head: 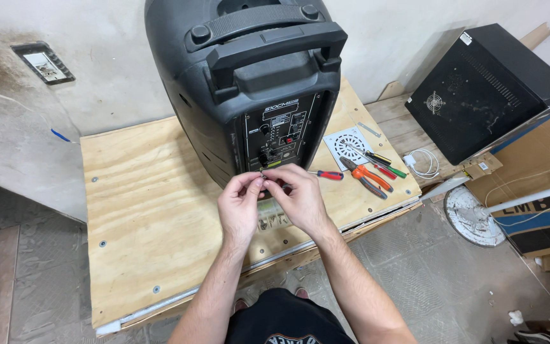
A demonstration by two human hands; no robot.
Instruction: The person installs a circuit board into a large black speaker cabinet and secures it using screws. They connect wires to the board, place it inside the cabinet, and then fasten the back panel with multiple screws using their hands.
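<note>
Starting over at 9 o'clock: a plywood table top [141,210] with screws along its edges, sitting in front of a stained wall with a small framed plate [42,62] up around 10 o'clock.

Dead centre, running up to 12 o'clock, stands a big black portable speaker [224,76], upright, carry handle on top and its control panel [279,137] facing the camera.

Both hands meet right at the bottom edge of that panel. The left hand [239,207] has thumb and forefinger pinched narrow on something tiny at the panel's lower edge. Looks like a small screw or knob, honestly can't tell which. The right hand [300,197] is curled in just beside it, fingertips touching the left's, fingers pinched close too; whether it actually holds anything I can't tell.

Just past the right hand, toward 3 o'clock, a red-handled screwdriver [327,174] lies on the plywood. Next to it, orange-handled pliers [369,178], then two more screwdrivers [386,167] lying across the edge of a white square grille [346,143].

Further right, off the table, a coiled white cable [423,162]. At about 2 o'clock a black metal case [485,89] with a vent grille rests on a cardboard box [536,191], and a white round fan base [472,216] sits on the floor around 4 o'clock.
</note>
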